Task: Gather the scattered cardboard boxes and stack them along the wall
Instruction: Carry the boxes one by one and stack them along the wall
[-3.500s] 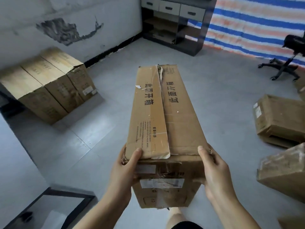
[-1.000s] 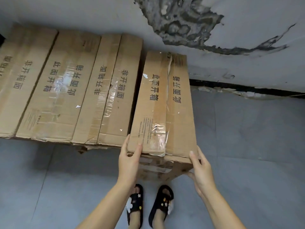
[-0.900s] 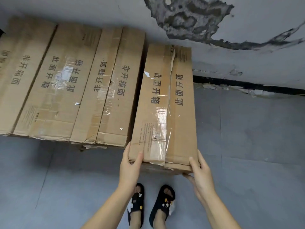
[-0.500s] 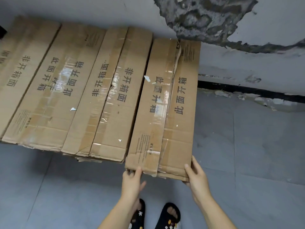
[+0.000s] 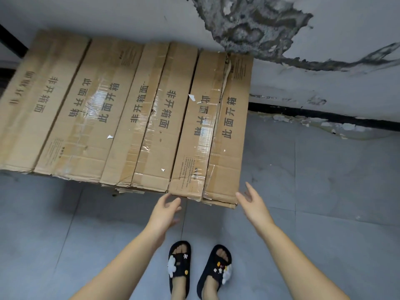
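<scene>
Both hands are hovering spread and holding nothing, the left hand (image 5: 165,210) just below the rightmost box's (image 5: 213,131) near edge, the right hand (image 5: 252,203) beside its corner.

We are viewing soft, even, cool light; glare is shining on the tape of the boxes (image 5: 121,113), a shadow is falling on the floor (image 5: 324,191), and wide-angle distortion is bending the edges.
</scene>
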Available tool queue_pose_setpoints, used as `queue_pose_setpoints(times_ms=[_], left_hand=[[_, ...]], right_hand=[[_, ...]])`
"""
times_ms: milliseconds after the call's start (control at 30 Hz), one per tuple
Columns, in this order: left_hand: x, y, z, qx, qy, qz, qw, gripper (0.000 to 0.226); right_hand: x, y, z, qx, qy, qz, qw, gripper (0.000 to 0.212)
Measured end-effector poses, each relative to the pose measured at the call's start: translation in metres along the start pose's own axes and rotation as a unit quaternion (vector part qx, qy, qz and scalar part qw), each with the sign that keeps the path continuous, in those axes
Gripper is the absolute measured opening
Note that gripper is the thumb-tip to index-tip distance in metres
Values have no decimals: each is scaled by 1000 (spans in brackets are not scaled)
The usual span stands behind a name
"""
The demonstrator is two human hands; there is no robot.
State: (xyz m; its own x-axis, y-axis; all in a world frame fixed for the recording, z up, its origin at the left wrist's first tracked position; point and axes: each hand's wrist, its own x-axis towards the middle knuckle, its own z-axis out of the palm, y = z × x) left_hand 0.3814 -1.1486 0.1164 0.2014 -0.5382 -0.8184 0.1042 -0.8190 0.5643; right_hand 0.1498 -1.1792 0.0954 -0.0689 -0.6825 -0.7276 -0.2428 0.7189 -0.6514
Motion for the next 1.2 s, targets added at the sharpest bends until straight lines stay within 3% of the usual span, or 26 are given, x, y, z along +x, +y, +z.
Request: queue_pose_setpoints(times_ms=[133,267,500,767,967,1067,1200], left_hand=[[-93,46,-29,117,-28,97,988,44],[-196,77,-52,199,-83,203,955,35],[-323,68,-73,300,-153,346,876,48],[-348,41,-69,272,-214,389,854,48],[-336,69,-81,323,-320,415,788,51],[-332,75,-93,346,-368,424,752,48],[-328,75,-101,362,-430,419,713,45]], right_hand=[[-100,-42,-24,-110,-28,-117,987,58],[-212,-65,-47,-166,-63,-188,966,55],[-364,-60,-66,-137,-15,-241,961,55],[-441,-17,-35,15,167,-219,961,64],[-466,-9,19,139,317,-207,915,59],[-475,2,53,172,371,-182,894,79],[-497,16,95,226,454,-142,850,82]])
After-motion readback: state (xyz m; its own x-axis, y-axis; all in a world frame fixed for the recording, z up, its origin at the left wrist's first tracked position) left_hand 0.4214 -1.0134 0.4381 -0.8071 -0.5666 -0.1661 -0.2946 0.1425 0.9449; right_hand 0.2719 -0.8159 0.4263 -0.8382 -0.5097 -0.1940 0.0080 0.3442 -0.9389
